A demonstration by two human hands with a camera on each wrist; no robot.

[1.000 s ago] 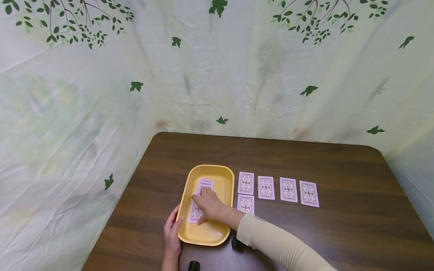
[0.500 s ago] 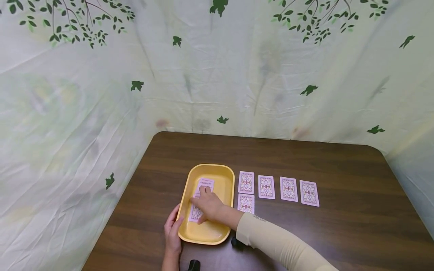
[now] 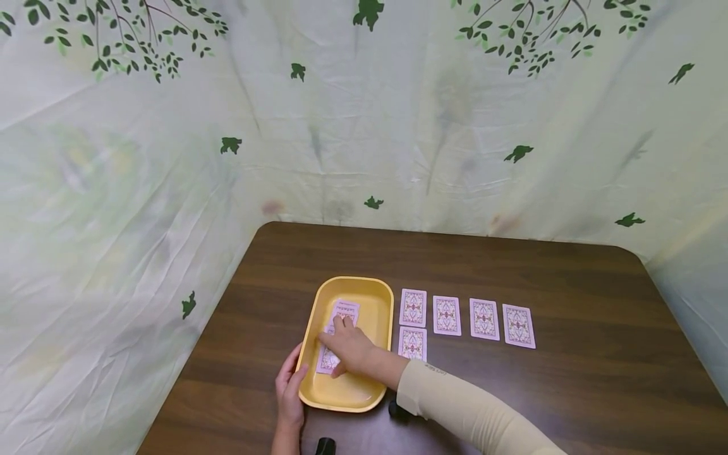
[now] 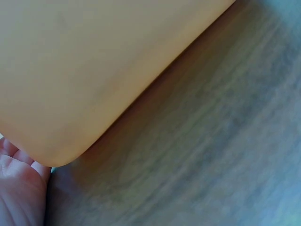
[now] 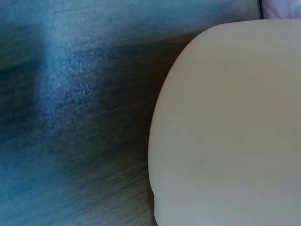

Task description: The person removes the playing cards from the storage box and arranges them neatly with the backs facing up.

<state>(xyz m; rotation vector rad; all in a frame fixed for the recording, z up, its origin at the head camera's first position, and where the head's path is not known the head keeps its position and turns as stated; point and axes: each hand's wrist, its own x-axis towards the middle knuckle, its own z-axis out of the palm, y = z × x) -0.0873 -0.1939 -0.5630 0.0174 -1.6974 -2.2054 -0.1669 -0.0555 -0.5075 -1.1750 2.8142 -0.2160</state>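
A yellow tray (image 3: 372, 316) lies on the dark wooden table in the head view. My left hand (image 3: 290, 395) grips its left rim near the lower corner, thumb over the rim and fingers outside. Part of that palm also shows in the left wrist view, beside the orange-looking tray (image 4: 94, 70). My right hand (image 3: 348, 346) reaches into the tray. Its fingers and thumb are spread over purple-backed playing cards (image 3: 345, 308), touching them. The hand covers much of these cards, so their number is unclear. A pale rounded surface fills much of the right wrist view.
Right of the tray, several face-down cards form a row, from the nearest card (image 3: 412, 308) to the farthest (image 3: 519, 326). Another card (image 3: 412, 342) lies below the first, partly behind the right wrist. A printed cloth (image 3: 432, 126) hangs behind the table.
The right index finger has stretched slightly toward the tray's left wall since the first frame. The tray, the left hand and the cards on the table stay where they were.
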